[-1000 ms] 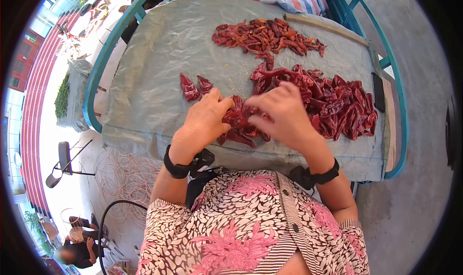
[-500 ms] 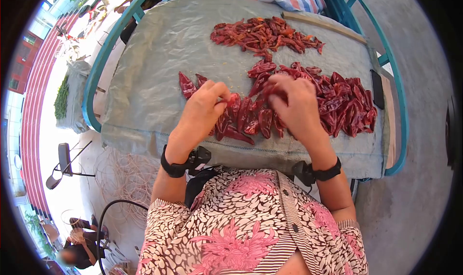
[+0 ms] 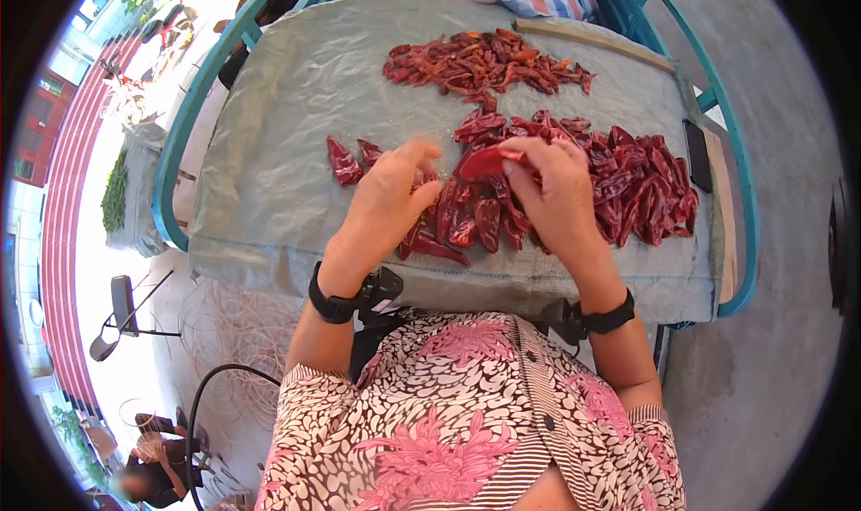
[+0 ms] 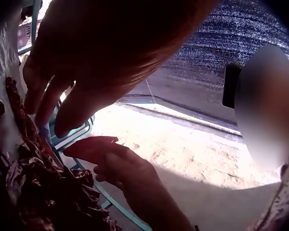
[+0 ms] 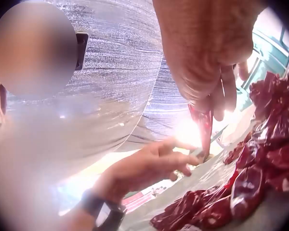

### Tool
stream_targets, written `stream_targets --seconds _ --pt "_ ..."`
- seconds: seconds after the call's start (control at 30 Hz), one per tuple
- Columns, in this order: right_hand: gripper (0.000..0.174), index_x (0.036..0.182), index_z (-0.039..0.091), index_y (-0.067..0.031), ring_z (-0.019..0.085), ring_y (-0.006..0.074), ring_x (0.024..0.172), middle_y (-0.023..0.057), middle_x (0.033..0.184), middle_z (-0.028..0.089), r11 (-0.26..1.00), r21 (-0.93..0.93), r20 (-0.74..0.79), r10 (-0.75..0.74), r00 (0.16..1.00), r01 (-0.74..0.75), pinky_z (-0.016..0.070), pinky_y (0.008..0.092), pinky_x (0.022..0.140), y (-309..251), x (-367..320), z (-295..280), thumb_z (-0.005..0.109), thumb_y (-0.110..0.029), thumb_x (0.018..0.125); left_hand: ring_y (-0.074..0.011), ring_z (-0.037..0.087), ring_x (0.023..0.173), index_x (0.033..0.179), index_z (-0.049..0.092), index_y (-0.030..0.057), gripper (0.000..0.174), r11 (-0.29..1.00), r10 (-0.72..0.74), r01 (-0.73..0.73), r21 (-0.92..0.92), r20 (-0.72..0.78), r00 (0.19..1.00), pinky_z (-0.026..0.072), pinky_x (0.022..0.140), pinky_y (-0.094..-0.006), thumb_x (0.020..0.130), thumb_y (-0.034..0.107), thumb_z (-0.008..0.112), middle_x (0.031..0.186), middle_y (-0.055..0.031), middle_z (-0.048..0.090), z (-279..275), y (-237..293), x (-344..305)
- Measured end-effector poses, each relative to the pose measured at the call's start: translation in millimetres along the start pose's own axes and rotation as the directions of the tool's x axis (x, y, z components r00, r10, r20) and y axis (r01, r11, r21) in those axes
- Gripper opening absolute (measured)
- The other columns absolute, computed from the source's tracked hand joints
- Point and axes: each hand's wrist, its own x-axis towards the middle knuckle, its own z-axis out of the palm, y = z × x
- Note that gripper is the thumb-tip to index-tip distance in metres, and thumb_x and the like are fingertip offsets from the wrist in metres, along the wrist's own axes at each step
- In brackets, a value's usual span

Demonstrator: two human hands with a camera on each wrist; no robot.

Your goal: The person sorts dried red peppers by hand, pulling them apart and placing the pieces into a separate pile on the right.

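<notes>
My right hand (image 3: pixel 556 184) pinches a dried red chili pepper (image 3: pixel 485 162) by one end, raised over the others. The same chili (image 5: pixel 202 127) hangs from the fingertips in the right wrist view. My left hand (image 3: pixel 386 202) is a little blurred, its fingers loosely extended with nothing held in them. Its fingertips come close to the chili's free end in the right wrist view. Below both hands lies a row of large dark red chilies (image 3: pixel 462 224), joining a heap (image 3: pixel 641 184) on the right. Two more chilies (image 3: pixel 343 161) lie left of the left hand, partly covered by it.
Smaller dried chilies (image 3: pixel 484 63) form a pile farther back on the grey-green sheet (image 3: pixel 269 152). A phone (image 3: pixel 697 157) and a wooden strip (image 3: pixel 596 43) lie along its edges. Teal rails (image 3: pixel 175 143) flank the sheet. A person (image 3: pixel 161 466) sits at lower left.
The right hand has moved from the front row to the near edge of the heap and now holds up a chili. The left hand has drawn off the row, its fingers loosening.
</notes>
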Motion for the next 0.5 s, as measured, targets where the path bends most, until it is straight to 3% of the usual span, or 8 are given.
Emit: stream_targets --seconds 0.03,0.07,0.17,0.27,0.5 --pt "0.021 0.11 0.069 -0.01 0.068 0.0245 0.085 0.0051 0.092 0.073 0.999 -0.038 -0.035 0.021 0.999 -0.022 0.0429 0.0432 0.102 4.1 2.7 -3.8 0.072 -0.009 0.09 -0.0227 0.063 0.1 0.125 0.063 0.0056 0.041 0.977 0.052 -0.055 0.206 0.017 0.998 0.0507 0.083 -0.0357 0.088 0.014 0.076 0.104 -0.0094 0.071 5.3 -13.3 -2.1" --pt "0.027 0.116 0.068 -0.0107 0.067 0.0255 0.096 0.0065 0.101 0.073 0.995 -0.058 -0.035 0.074 0.997 -0.076 0.0413 0.0442 0.104 4.7 5.1 -8.9 0.072 -0.009 0.089 -0.0257 0.062 0.104 0.128 0.063 0.0065 0.045 0.91 0.098 -0.107 0.402 0.043 0.994 0.0495 0.087 -0.0382 0.086 0.018 0.078 0.106 -0.0105 0.07 10.0 -23.2 -4.3" --pt "0.036 0.122 0.066 -0.0117 0.063 0.0282 0.11 0.0081 0.114 0.071 0.956 -0.269 -0.183 0.071 0.981 -0.119 0.0397 0.0454 0.106 7.0 4.1 -5.7 0.073 -0.01 0.087 -0.0313 0.055 0.114 0.127 0.064 0.0096 0.053 0.82 0.06 -0.079 0.567 0.051 0.997 0.0413 0.099 -0.0444 0.081 0.027 0.082 0.11 -0.0122 0.069 24.0 -10.8 -11.8" --pt "0.043 0.128 0.064 -0.0122 0.058 0.0309 0.118 0.0092 0.123 0.068 0.98 -0.174 -0.057 0.092 0.994 -0.101 0.0387 0.0463 0.107 5.6 -4.4 -1.0 0.074 -0.011 0.086 -0.0297 0.055 0.115 0.125 0.065 0.0129 0.053 0.779 0.027 -0.04 0.625 0.031 0.999 0.037 0.102 -0.0461 0.078 0.029 0.084 0.108 -0.0098 0.069 37.7 -11.6 -12.4" --pt "0.042 0.125 0.066 -0.0128 0.061 0.0279 0.114 0.0068 0.116 0.07 0.994 -0.106 0.011 0.021 1.0 -0.02 0.0397 0.0454 0.105 5.2 -14.5 13.5 0.073 -0.009 0.085 -0.0293 0.059 0.108 0.122 0.065 0.0127 0.047 0.859 0.2 -0.143 0.492 -0.065 0.978 0.0363 0.104 -0.0463 0.076 0.009 0.077 0.105 -0.0095 0.068 50.6 -27.8 -7.3"
